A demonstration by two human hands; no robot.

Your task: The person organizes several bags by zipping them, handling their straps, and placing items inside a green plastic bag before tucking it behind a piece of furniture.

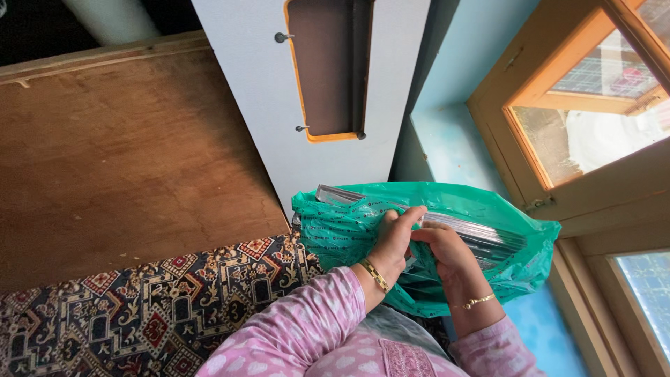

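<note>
Low in the centre of the frame, your left hand pinches the rim of the green plastic bag. Your right hand curls into its opening, seemingly gripping the shiny flat packets inside, above the patterned carpet.

The plastic bag is bright green with small darker print. The sleeves are pink with pale white blotches. Each wrist wears a gold bracelet. The carpet shows a dense pattern of red, navy, cream and tan diamonds. The board is reddish brown. The cupboard door is pale grey with an orange-edged brown panel. The wall is light blue; the window frame is orange-tan wood.
</note>
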